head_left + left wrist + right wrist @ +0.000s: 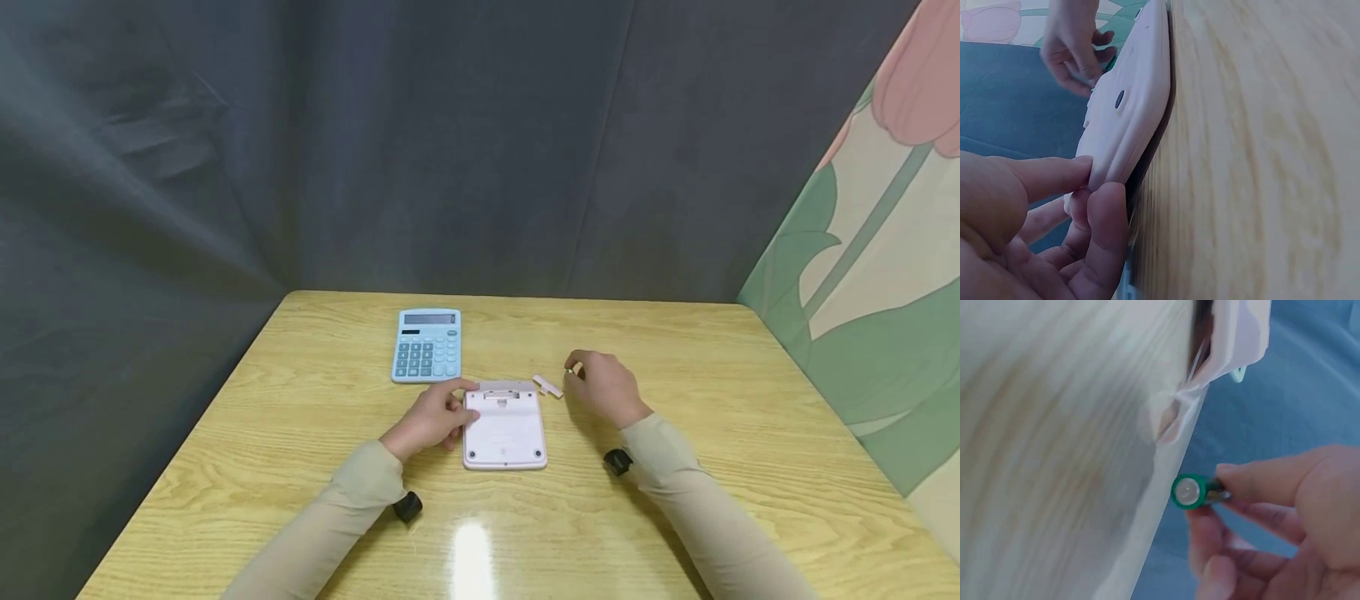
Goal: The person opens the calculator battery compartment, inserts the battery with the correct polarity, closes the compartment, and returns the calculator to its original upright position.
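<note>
A pink calculator (pixel 504 433) lies face down on the table, its battery slot (pixel 501 395) uncovered near the top edge. My left hand (pixel 433 414) grips its left edge, thumb on the back face, as the left wrist view also shows. My right hand (pixel 606 387) pinches a small green battery (pixel 1192 491) between thumb and fingers, to the right of the calculator; its flat silver end shows in the right wrist view. Between the right hand and the calculator lies a small pink battery cover (pixel 547 387).
Behind the left hand a light blue calculator (pixel 426 346) lies face up. The wooden table (pixel 337 350) ends at a dark curtain (pixel 450 167) at the back. A tulip-patterned panel (pixel 885 317) stands along the right side.
</note>
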Demonstrator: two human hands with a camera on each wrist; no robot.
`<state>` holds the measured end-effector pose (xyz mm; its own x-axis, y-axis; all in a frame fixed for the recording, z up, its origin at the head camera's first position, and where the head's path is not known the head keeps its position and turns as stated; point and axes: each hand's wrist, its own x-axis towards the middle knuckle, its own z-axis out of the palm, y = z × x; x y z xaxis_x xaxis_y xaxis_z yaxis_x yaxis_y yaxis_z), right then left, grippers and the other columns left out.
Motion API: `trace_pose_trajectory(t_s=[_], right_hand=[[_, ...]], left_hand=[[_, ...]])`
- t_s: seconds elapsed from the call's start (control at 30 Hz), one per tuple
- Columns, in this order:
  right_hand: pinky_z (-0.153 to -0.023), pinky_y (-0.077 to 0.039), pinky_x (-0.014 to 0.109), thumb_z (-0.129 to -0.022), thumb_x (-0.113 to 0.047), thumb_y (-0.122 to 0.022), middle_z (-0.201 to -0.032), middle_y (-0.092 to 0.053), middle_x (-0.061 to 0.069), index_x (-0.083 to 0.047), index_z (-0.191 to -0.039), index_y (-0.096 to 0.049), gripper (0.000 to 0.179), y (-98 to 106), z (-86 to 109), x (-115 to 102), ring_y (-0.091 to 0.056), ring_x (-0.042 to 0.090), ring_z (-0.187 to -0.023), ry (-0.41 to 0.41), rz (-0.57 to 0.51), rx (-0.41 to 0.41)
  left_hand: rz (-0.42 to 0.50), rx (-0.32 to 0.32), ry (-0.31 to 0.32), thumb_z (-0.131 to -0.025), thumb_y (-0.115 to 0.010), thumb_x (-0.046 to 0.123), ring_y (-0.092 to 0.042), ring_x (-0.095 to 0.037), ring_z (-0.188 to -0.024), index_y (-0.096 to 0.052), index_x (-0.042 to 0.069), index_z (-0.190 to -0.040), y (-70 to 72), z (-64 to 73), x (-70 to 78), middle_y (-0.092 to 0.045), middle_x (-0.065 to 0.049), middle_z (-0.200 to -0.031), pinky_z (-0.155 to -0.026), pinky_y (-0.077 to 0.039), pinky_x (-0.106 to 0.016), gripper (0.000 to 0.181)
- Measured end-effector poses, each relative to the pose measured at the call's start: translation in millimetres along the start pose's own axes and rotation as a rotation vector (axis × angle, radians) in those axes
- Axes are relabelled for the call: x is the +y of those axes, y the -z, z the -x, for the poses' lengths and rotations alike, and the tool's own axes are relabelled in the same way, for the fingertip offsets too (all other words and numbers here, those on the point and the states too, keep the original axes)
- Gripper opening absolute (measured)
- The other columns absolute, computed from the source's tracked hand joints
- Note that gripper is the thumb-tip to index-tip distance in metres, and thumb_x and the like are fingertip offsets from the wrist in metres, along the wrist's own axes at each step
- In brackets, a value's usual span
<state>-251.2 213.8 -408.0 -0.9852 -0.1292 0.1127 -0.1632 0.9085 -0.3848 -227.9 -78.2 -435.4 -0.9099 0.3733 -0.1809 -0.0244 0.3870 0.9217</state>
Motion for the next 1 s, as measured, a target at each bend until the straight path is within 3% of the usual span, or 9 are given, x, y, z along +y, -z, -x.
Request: trace_pose_trajectory(t_s=[0.23, 0.43, 0.73, 1.0], right_hand=[[-0.046, -0.040, 0.028, -0.095, -0.016, -0.068, -0.089, -0.071, 0.010, -0.005, -0.113, -0.072, 0.021, -2, 1.1, -19, -0.051, 0.012, -0.054, 0.158, -0.131, 0.038], [-0.047, -0.042, 0.027, -0.094, -0.015, -0.071, -0.088, -0.070, 0.006, -0.006, -0.111, -0.073, 0.020, -6, 0.0, -36, -0.050, 0.010, -0.054, 0.258, -0.185, 0.046], [-0.054, -0.046, 0.026, -0.093, -0.016, -0.073, -0.088, -0.070, 0.002, -0.010, -0.106, -0.073, 0.015, -14, -4.4, -56, -0.053, 0.009, -0.060, 0.281, -0.209, 0.033], [-0.057, -0.048, 0.025, -0.093, -0.016, -0.072, -0.093, -0.072, 0.003, -0.011, -0.106, -0.073, 0.013, -20, -6.0, -72, -0.056, 0.009, -0.065, 0.291, -0.216, -0.027]], left_hand=[[0.002, -0.002, 0.004, -0.097, -0.066, 0.011, -0.048, -0.017, -0.054, -0.054, 0.014, -0.143, -0.9, -1.0, -0.3, -0.052, -0.009, -0.078, -0.047, -0.046, -0.026, 0.047], [-0.003, -0.003, 0.003, -0.097, -0.066, 0.011, -0.049, -0.017, -0.056, -0.056, 0.015, -0.142, -0.6, -1.5, -1.3, -0.052, -0.007, -0.078, -0.048, -0.046, -0.026, 0.046], [-0.012, -0.001, -0.013, -0.096, -0.068, 0.013, -0.050, -0.017, -0.060, -0.057, 0.015, -0.140, 1.1, -3.1, -3.2, -0.054, -0.009, -0.077, -0.048, -0.046, -0.025, 0.046], [0.002, -0.011, -0.023, -0.096, -0.068, 0.013, -0.050, -0.017, -0.058, -0.057, 0.015, -0.141, 2.2, -3.5, -4.4, -0.054, -0.009, -0.075, -0.048, -0.046, -0.025, 0.046]])
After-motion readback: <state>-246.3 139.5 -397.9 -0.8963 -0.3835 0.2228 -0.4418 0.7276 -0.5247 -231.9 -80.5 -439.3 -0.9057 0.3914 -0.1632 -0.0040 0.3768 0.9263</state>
